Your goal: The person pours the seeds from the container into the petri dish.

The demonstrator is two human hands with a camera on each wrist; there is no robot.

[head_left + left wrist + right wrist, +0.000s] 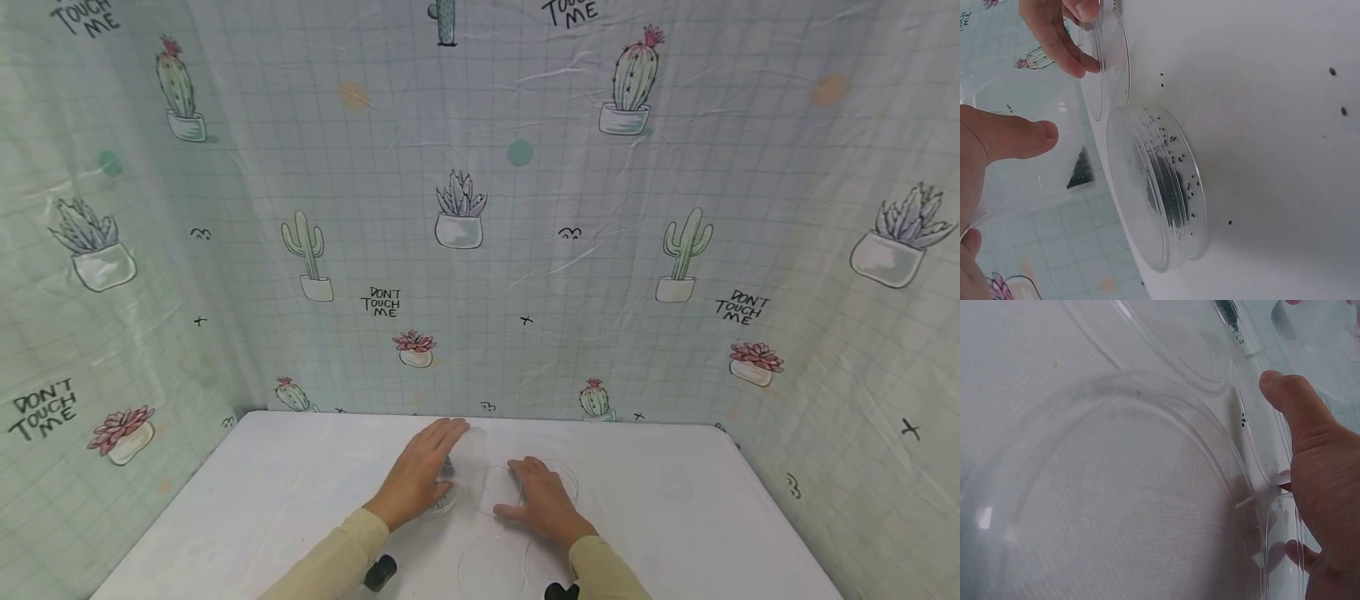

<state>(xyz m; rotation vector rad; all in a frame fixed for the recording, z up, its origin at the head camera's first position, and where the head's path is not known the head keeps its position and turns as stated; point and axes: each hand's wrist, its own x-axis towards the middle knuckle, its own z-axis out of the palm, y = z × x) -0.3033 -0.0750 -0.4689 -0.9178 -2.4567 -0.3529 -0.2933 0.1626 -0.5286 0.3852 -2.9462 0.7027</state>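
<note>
In the head view my left hand point(420, 475) holds a clear plastic bag point(471, 462) upright. The left wrist view shows my thumb across the bag point(1029, 169), with small black seeds point(1082, 172) gathered in its lower corner. Below stands a clear petri dish with black seeds point(1169, 187) inside and along its rim. My right hand point(551, 500) grips another clear petri dish point(498, 492) at its edges, beside the seeded one. Through its clear wall, the right wrist view shows fingers behind the dish point(1266, 431); a few seeds lie at its bottom.
More clear round dishes or lids lie nearby: one at the front point(491, 567) and one under the right forearm point(540, 562). Scattered seeds point(1338, 90) lie on the white table point(675, 508). A cactus-print curtain point(480, 275) rises behind the table and at both sides.
</note>
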